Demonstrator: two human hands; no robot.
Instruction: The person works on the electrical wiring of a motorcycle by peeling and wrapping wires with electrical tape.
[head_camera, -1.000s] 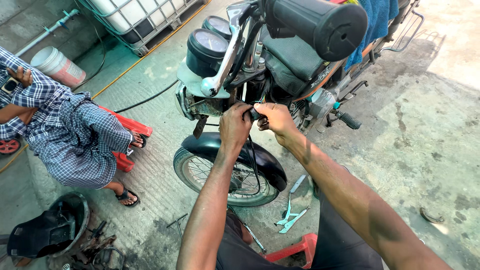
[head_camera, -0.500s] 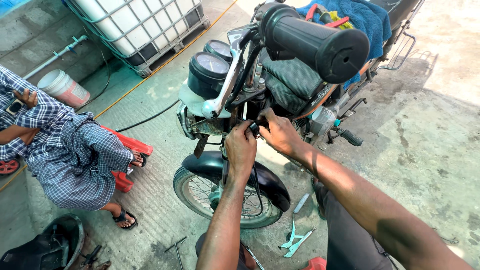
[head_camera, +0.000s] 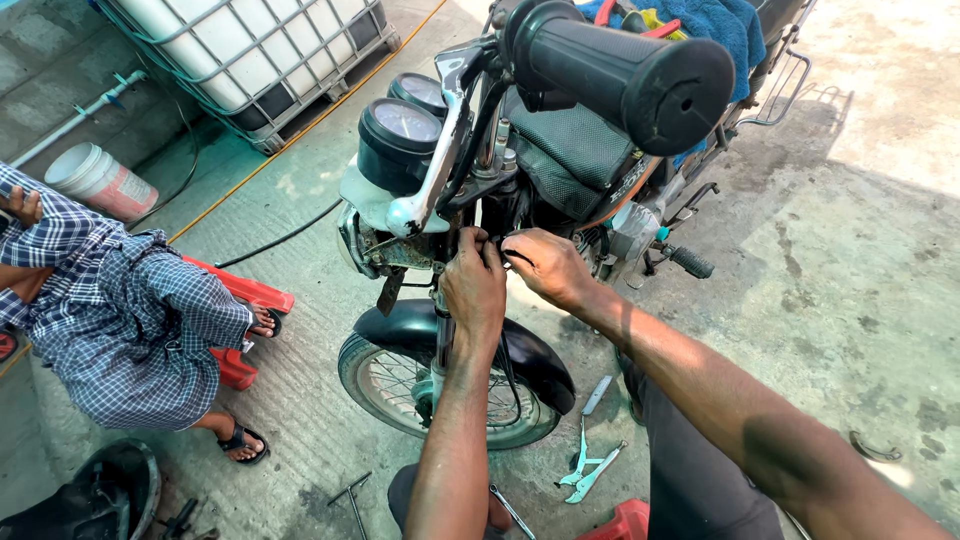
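Both hands, the left hand (head_camera: 474, 290) and right hand (head_camera: 545, 265), were closed on a black cable (head_camera: 515, 262) beside the motorcycle (head_camera: 560, 150) fork, apparently being routed, calling next for careful seating.

- white caged tank (head_camera: 240, 60), top left
- pale bucket (head_camera: 100, 180) beside grey pipe (head_camera: 70, 125)
- person in checked clothes (head_camera: 120, 310) on red stool (head_camera: 245, 300)
- pliers (head_camera: 590, 470) on concrete floor (head_camera: 850, 300)
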